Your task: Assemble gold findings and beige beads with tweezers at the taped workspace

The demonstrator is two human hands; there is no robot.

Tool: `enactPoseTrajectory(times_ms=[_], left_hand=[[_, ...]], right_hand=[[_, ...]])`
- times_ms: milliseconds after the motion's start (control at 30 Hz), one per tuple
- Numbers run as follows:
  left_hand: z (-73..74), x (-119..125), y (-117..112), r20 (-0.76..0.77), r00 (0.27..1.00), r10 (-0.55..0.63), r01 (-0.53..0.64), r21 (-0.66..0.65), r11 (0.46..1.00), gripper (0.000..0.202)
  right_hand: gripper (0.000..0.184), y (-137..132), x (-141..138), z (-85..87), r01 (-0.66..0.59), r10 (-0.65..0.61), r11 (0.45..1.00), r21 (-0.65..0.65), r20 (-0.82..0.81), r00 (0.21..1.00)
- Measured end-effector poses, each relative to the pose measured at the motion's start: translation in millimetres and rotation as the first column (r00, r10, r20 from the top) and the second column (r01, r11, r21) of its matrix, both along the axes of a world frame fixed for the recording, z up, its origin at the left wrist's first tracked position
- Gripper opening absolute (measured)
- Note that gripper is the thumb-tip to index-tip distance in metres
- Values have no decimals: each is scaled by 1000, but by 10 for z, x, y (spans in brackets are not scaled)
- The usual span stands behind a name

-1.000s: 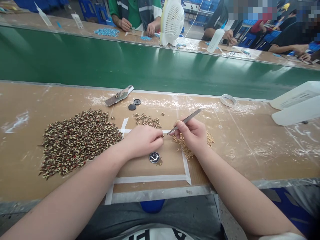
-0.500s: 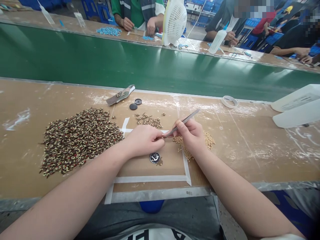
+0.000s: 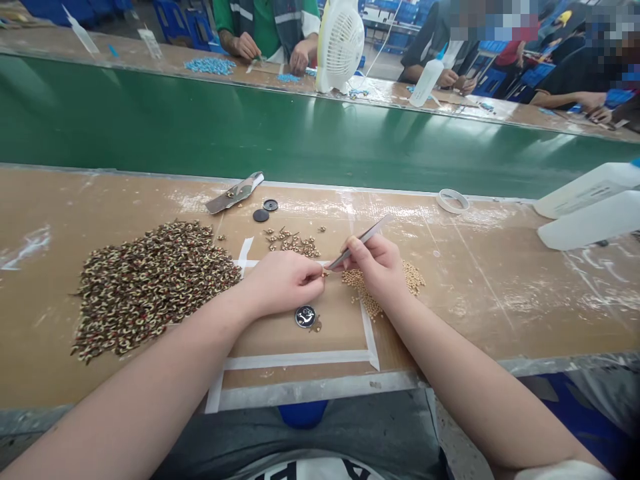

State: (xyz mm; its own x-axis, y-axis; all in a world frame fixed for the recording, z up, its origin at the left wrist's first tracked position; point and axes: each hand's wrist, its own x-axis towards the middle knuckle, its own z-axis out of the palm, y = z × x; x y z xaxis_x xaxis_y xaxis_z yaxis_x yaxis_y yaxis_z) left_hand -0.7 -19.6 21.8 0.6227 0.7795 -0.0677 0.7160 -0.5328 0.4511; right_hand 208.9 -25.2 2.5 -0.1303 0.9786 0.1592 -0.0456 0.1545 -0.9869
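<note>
My right hand (image 3: 383,273) is closed around metal tweezers (image 3: 363,240), holding them slantwise like a pen. The tips of the tweezers point down at the fingertips of my left hand (image 3: 285,280), which are pinched together. A tiny piece shows at that pinch, too small to make out. Just below my hands sits a round dish (image 3: 305,317) of dark, shiny liquid. Small round beige beads (image 3: 413,280) are heaped beneath and beside my right hand. Beyond my left hand lie several small gold-and-brown pieces (image 3: 293,243).
A large pile of small dark-and-cream pieces (image 3: 150,287) spreads to the left. Farther back are a camouflage-patterned strip (image 3: 235,193), two black discs (image 3: 261,215) and a tape roll (image 3: 453,201). White bottles (image 3: 585,220) lie right. Past the green belt (image 3: 200,123), co-workers sit near a fan (image 3: 341,47).
The view has shifted slightly, so the table things appear a little farther left. Both hands keep nearly the same pose, with the tweezers still at the left fingertips.
</note>
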Motion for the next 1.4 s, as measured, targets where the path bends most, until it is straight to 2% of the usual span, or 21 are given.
enactPoseTrajectory(times_ms=[467,633,900,1100,1300,1400], left_hand=[[1,-15,-16,85,995,54,-50,-49,998,30],[-16,-5,-11,67,997,24,-24,0,1000,28],[-25,-18,-7,5,1000,-29,29,83,996,25],[-23,-4,7,-84,996,-22,27,68,997,27],[-25,-2,13,-124,992,-15,24,65,998,29],[-10,2,2,-126,992,-13,21,63,998,28]], right_hand=[[33,-5,4,-11,-41,40,999,-20,-26,999],[33,-7,5,-20,-60,60,998,-18,-17,998],[34,32,6,-60,-84,84,991,-107,-1,996],[31,-27,16,-4,-53,51,998,30,57,997],[23,-37,29,-16,-159,137,979,129,166,976],[24,-38,32,-29,-157,130,978,141,180,975]])
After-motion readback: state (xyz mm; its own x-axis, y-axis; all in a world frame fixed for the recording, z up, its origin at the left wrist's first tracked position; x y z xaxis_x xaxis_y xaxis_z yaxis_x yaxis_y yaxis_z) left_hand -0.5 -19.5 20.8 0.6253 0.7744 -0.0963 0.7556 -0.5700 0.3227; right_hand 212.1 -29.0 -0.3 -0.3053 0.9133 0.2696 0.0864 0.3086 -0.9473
